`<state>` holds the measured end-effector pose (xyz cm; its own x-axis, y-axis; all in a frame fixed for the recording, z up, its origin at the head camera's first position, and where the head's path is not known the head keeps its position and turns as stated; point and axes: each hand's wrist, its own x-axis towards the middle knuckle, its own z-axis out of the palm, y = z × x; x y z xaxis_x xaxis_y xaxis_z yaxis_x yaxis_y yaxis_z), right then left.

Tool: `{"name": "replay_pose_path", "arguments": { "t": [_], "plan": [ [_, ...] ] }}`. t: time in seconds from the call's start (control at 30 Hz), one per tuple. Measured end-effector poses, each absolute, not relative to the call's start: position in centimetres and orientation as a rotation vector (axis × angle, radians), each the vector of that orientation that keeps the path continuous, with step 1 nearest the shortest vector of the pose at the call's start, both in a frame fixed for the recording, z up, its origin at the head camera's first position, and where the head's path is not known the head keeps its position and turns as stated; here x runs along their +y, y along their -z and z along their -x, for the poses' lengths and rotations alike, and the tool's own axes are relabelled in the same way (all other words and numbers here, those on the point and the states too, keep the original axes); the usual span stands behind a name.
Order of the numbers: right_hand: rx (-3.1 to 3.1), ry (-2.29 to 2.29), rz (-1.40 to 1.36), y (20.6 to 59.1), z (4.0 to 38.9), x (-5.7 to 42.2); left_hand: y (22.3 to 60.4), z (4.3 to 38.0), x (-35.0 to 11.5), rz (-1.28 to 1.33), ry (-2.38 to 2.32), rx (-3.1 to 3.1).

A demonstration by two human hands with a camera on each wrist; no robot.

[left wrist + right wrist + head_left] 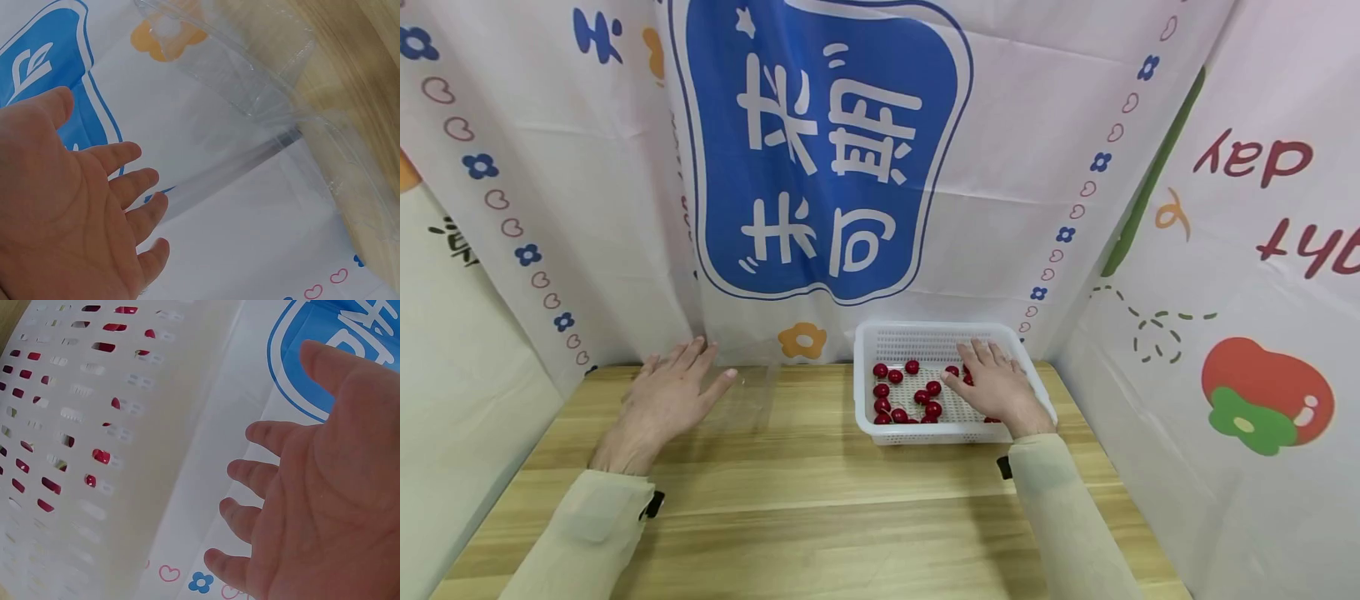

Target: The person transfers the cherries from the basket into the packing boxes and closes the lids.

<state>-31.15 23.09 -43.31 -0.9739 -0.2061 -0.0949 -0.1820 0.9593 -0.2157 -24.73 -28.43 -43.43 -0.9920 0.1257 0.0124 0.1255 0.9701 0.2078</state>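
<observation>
My left hand point(668, 398), palm down with fingers spread, hovers at the left over a clear plastic container point(751, 393). In the left wrist view that container point(256, 87) shows thin see-through walls beyond the fingers, and the palm holds nothing. On the right a white perforated plastic basket point(925, 432) stands on the table with several red cherries point(921, 397) inside. Above its right part is my right hand point(997, 390), fingers extended and hiding some of the cherries. The right wrist view shows that hand point(300, 481) with a bare palm beside the basket wall point(134, 506).
A wooden table point(790, 517) lies under both forearms. Behind it hangs a white printed cloth point(1015, 100) with a blue panel point(820, 167). More printed cloth point(1240, 283) bounds the right side, and a pale cloth point(452, 350) the left.
</observation>
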Motion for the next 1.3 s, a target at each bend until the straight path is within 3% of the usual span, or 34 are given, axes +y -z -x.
{"name": "replay_pose_path", "arguments": {
  "t": [1.3],
  "plan": [
    [2.942, 0.426, 0.373, 44.6, 30.3, 22.9, 51.4, 27.0, -29.1, -0.194, -0.677, 2.905]
  ]
}}
